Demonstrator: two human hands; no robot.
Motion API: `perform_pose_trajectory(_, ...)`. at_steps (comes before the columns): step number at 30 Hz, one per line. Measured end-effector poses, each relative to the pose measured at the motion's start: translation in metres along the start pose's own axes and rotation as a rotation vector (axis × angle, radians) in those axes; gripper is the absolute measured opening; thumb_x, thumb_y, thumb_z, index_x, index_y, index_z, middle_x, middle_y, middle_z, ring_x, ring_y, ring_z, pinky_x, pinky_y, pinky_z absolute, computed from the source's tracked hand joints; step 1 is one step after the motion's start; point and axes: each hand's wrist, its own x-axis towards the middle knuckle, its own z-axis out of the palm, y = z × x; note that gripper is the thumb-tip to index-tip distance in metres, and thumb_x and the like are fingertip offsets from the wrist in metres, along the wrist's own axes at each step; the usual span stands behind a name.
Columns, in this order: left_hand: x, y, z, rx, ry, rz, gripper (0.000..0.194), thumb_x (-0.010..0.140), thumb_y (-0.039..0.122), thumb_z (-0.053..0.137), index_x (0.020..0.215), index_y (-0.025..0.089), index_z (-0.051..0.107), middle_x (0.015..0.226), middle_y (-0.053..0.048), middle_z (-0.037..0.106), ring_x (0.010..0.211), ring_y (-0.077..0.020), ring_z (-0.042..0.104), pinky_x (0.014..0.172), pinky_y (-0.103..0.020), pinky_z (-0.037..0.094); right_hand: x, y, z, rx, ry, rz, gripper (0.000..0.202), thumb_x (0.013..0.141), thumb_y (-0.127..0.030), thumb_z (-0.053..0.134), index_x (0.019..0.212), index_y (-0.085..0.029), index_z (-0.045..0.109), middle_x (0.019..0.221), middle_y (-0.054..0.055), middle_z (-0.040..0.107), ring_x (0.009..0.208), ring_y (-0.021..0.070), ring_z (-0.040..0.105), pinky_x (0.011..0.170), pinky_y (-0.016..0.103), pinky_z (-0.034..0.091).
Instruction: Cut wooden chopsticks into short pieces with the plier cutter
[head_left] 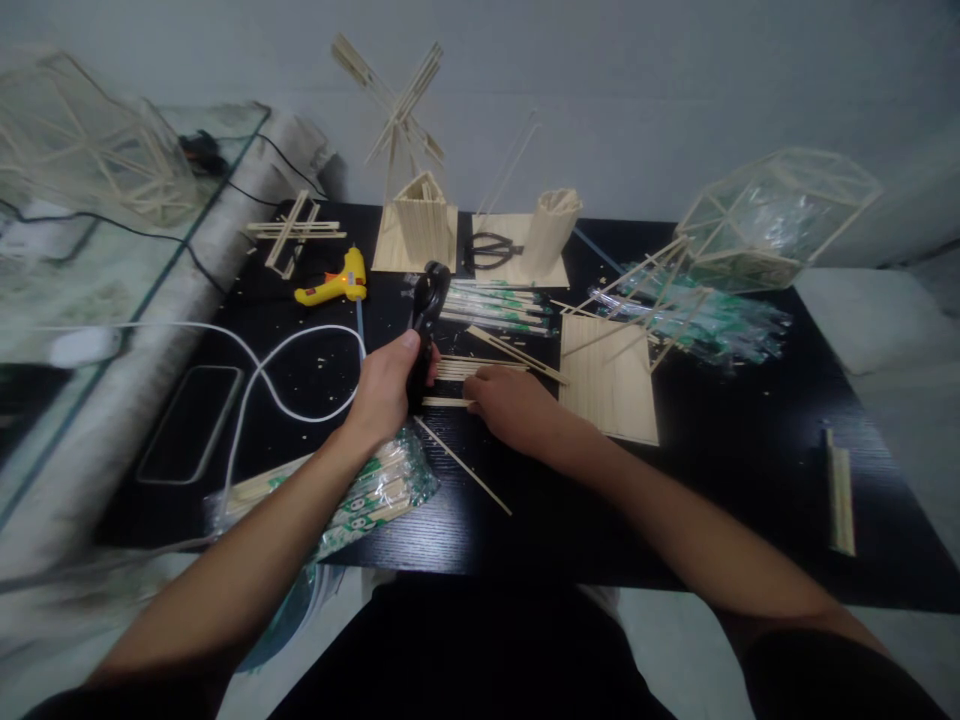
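My left hand (386, 385) is wrapped round a black hand tool (427, 315) with a curved upper end, held upright over the table; its exact kind is unclear. Just right of it, my right hand (502, 400) has its fingers curled and pinched on a thin wooden chopstick (448, 402). A row of bare chopsticks (484, 369) lies between and behind the hands. One loose stick (465, 467) slants across the black table in front of them. My right fingertips are partly hidden.
Wrapped chopsticks (382, 480) lie under my left forearm. A yellow glue gun (337, 280), a white cable (262, 365) and a phone-like slab (191, 425) are left. A stick panel (607, 385) lies right; stick towers (422, 220) and a lantern-like frame (780, 220) stand behind.
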Motion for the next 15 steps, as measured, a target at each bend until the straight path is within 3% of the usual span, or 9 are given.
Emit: perform_pose_trajectory(15, -0.001, -0.0016, 0.0005, 0.049, -0.031, -0.039, 0.061, 0.093, 0.072, 0.043, 0.08, 0.018, 0.068, 0.068, -0.005, 0.066, 0.065, -0.0192, 0.062, 0.061, -0.03, 0.048, 0.0004, 0.0022, 0.0018, 0.01, 0.025, -0.02, 0.018, 0.099, -0.012, 0.052, 0.103, -0.012, 0.069, 0.101, 0.011, 0.072, 0.093, 0.0217, 0.068, 0.073, 0.03, 0.042)
